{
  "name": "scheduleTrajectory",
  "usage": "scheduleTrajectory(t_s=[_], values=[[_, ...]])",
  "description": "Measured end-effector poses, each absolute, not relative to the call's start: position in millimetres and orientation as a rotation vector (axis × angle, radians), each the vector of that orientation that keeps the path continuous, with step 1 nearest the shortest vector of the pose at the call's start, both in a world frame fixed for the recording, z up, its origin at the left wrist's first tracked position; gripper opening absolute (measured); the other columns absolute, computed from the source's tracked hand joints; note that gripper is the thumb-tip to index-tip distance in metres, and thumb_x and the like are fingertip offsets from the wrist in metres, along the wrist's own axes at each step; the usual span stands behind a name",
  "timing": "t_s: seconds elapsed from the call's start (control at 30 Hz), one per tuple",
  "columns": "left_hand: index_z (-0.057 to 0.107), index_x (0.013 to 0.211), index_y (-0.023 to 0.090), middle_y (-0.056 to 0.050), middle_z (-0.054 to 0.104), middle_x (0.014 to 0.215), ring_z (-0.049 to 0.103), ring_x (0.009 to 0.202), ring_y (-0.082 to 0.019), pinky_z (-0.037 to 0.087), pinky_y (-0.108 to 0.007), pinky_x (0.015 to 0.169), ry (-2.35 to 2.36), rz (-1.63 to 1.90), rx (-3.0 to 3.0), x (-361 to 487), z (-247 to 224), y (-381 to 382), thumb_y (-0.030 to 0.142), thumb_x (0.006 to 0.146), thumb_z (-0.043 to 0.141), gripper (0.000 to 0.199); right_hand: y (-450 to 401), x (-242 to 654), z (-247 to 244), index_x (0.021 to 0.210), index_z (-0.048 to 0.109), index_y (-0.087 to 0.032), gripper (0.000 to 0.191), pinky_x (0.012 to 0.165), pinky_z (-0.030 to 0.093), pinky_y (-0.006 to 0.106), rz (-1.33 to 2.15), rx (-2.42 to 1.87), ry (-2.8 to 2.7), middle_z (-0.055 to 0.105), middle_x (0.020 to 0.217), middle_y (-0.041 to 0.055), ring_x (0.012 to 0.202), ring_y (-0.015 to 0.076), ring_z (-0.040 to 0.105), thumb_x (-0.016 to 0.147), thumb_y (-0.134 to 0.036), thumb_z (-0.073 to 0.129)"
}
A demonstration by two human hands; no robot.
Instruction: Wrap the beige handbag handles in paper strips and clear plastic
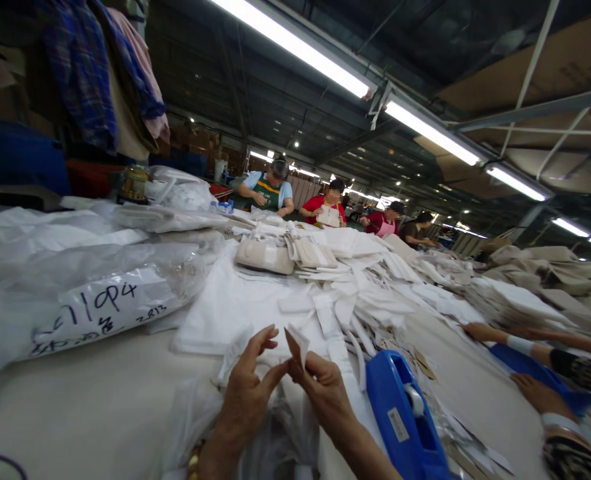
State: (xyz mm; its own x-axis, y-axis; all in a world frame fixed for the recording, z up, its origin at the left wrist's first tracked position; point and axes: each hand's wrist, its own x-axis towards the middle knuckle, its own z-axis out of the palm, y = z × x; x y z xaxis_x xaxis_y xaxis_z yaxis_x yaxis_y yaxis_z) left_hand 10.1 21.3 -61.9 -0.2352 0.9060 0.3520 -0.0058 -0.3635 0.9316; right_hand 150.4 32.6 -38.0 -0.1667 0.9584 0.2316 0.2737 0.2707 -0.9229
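Note:
In my right hand (325,393) is a small folded piece (295,347), brown on one face and white on the other, pinched between thumb and fingers. I cannot make out whether it is card or cloth. My left hand (250,377) is just beside it, fingers apart and curved upward. The left thumb reaches to the right fingertips, where I cannot tell if it touches the piece. Clear plastic bags (190,420) lie beneath both wrists. Close to my right forearm stands a blue tape dispenser (405,417) with a pale roll.
White cloth pieces and strips (360,300) are heaped ahead, with beige folded pouches (265,255) on top. A marked plastic-wrapped bundle (110,300) lies left. At right, a co-worker's hands (540,393) rest near another blue object (520,367). Several people work beyond the heap.

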Motion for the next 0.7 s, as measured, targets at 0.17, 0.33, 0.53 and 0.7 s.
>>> scheduleTrajectory(t_s=[0.17,0.33,0.53,0.7], values=[[0.067,0.091,0.026,-0.004,0.071,0.101,0.06,0.103,-0.028,0.031,-0.056,0.099,1.416,1.243,1.996,15.8,-66.5,24.5,0.019,0.077,0.06,0.018,31.4,156.3,-35.3,0.059,0.068,-0.016,0.033,0.057,0.034,0.025,1.152,-1.161,-1.372,0.054,0.055,-0.0001,0.059,0.0126,0.043,0.068,-0.048,0.065],[0.065,0.081,0.024,-0.003,0.07,0.096,0.06,0.097,-0.024,0.033,-0.049,0.092,1.634,1.077,2.094,18.1,-59.2,17.5,0.018,0.087,0.048,0.019,27.8,151.6,-31.7,0.059,0.07,-0.017,0.03,0.059,0.039,0.027,1.146,-1.129,-1.205,0.059,0.056,0.0017,0.06,0.0146,0.049,0.061,-0.047,0.072],[0.065,0.081,0.023,-0.003,0.065,0.087,0.057,0.09,-0.023,0.035,-0.039,0.08,1.868,0.867,2.106,23.0,-55.0,15.8,0.02,0.089,0.044,0.023,44.6,155.1,-54.5,0.064,0.069,-0.016,0.036,0.059,0.04,0.027,1.156,-1.176,-0.944,0.062,0.059,0.0031,0.058,0.0136,0.051,0.058,-0.051,0.073],[0.066,0.079,0.022,-0.005,0.064,0.087,0.055,0.09,-0.025,0.034,-0.041,0.079,1.91,0.787,2.117,23.4,-57.4,17.4,0.023,0.09,0.041,0.027,62.7,158.0,-77.6,0.058,0.062,-0.015,0.037,0.046,0.031,0.023,1.282,-1.309,-0.924,0.058,0.052,0.0019,0.045,0.01,0.045,0.055,-0.05,0.074]])
